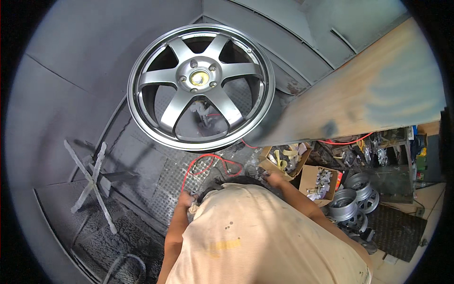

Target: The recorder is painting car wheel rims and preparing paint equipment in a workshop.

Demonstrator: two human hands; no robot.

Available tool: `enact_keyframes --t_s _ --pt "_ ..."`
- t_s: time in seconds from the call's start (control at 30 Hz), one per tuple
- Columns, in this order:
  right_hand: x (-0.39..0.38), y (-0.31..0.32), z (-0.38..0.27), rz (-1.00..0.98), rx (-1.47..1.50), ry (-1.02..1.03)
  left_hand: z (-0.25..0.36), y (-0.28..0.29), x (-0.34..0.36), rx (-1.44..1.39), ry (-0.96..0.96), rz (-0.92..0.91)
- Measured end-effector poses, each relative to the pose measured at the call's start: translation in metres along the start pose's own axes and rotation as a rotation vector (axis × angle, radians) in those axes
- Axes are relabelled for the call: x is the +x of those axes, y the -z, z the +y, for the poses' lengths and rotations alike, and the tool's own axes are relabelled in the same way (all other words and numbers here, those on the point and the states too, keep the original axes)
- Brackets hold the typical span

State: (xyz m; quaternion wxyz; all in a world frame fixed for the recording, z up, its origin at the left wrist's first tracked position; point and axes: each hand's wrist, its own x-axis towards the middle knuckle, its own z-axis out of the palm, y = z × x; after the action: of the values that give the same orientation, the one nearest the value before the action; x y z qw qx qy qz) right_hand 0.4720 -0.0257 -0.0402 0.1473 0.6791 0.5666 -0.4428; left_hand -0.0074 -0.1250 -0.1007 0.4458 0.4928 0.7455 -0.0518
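The six-spoke alloy wheel [204, 65] bears illegible lettering [199, 34]; I can't tell whether left hand [189, 198], by red hose [203, 155], or right hand [273, 179] grips anything.

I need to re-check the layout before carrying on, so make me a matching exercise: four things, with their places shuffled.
Things:
1. Six-spoke wheel
2. Red hose
3. Cross-shaped stand
4. Smaller silver wheels

Places:
A. Lower right, beside a dark mat
B. Upper middle of the view
C. Left side of the view
D. Looping near the left hand

Pairs: 1-B; 2-D; 3-C; 4-A
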Motion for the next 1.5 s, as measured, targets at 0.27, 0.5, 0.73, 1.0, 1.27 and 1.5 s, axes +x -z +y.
enact_keyframes --t_s 0.27,0.5,0.73,1.0,1.27,1.5 --pt "-0.003 0.006 -0.002 0.053 -0.022 0.069 -0.017 -0.011 0.005 -0.050 0.034 -0.040" --pt "0.009 0.003 0.013 0.052 -0.076 0.077 0.003 0.001 0.002 -0.012 0.059 -0.092" --pt "0.011 0.002 0.006 0.058 -0.051 0.085 -0.008 -0.013 0.003 0.003 0.034 -0.034" --pt "0.033 -0.011 0.029 -0.031 -0.075 0.097 -0.011 -0.017 0.008 -0.038 0.016 -0.080" --pt "-0.111 0.120 -0.140 0.677 0.463 0.359 0.006 -0.001 -0.001 -0.065 0.086 -0.032" --pt "-0.148 0.216 -0.280 0.935 -0.176 0.811 0.013 -0.001 -0.010 -0.090 0.065 -0.008"
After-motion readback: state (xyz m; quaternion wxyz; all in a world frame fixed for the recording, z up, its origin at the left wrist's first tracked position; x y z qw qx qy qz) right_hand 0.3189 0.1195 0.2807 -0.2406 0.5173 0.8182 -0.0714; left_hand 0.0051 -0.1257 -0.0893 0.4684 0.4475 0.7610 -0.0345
